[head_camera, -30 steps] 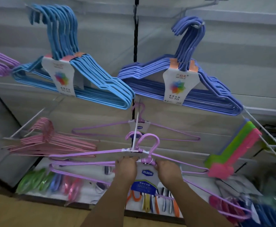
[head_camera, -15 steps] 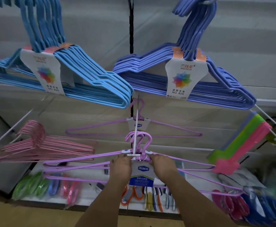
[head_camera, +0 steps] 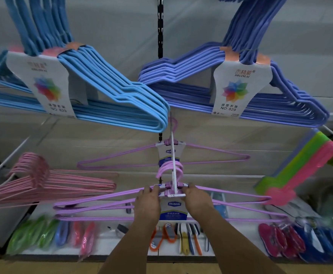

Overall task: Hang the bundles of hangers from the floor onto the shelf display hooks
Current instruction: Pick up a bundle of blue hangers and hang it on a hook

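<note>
I hold a bundle of lilac hangers (head_camera: 106, 202) by its shoulders, just below its neck. My left hand (head_camera: 147, 202) grips left of the blue-and-white label (head_camera: 172, 209), my right hand (head_camera: 196, 200) grips right of it. The bundle's lilac hooks (head_camera: 169, 169) sit around the white display hook (head_camera: 173, 161) that sticks out of the shelf wall. Further back on the same white hook hangs another lilac bundle (head_camera: 211, 153).
Above hang a light blue bundle (head_camera: 110, 91) and a violet-blue bundle (head_camera: 264, 99). Pink hangers (head_camera: 49, 184) hang at left, green and pink plastic items (head_camera: 304, 171) at right. A low shelf (head_camera: 110, 252) holds packaged small goods.
The lilac bundle's hooks have moved up and back, from in front of the white hook's tip to around it. My view has come closer to the shelf.
</note>
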